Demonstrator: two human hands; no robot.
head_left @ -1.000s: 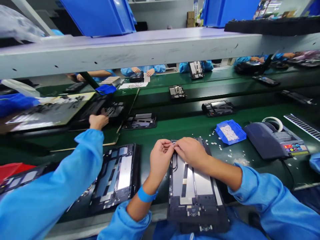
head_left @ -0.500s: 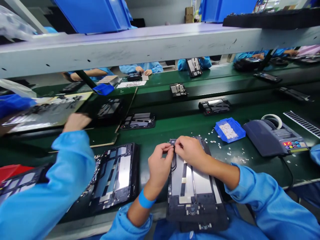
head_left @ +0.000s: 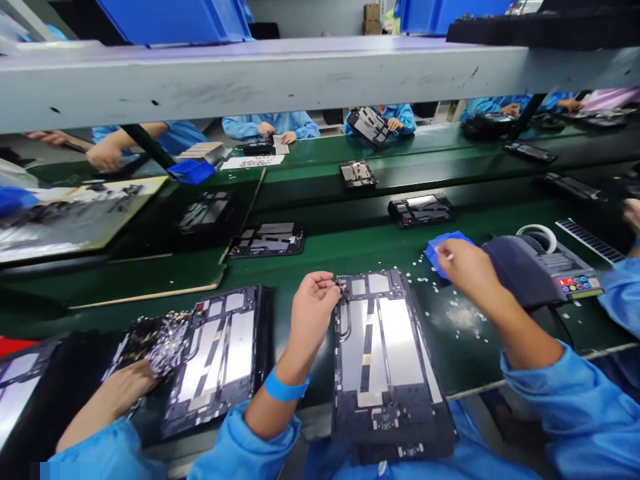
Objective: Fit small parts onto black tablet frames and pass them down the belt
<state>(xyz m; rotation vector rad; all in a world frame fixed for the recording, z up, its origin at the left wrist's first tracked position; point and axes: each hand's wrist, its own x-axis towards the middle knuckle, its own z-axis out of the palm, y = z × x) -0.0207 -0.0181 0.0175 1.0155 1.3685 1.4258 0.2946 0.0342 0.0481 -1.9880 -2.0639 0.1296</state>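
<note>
In front of me lies an opened tablet (head_left: 367, 340), its silver battery plates and black strips showing, with another dark body beneath it. My left hand (head_left: 314, 310), with a blue band at the wrist, is at the tablet's top left corner. Its thumb and fingers pinch a tiny dark part there, too small to name. Away to the right, my right hand (head_left: 470, 270) is above a small blue tray (head_left: 440, 250) and partly hides it. A small white piece (head_left: 451, 256) shows between its pinched fingertips.
White bits litter the bench beside a tape dispenser (head_left: 545, 267). A co-worker's hand (head_left: 127, 387) at left reaches into a pile of shiny small parts (head_left: 160, 343) beside another opened tablet (head_left: 220, 353). More tablets lie across the green bench (head_left: 320, 257). A shelf (head_left: 320, 77) spans above.
My right hand has left the tablet's corner and moved right to the blue tray. My left hand stays at the corner. The co-worker's arm at left has come down to the parts pile.
</note>
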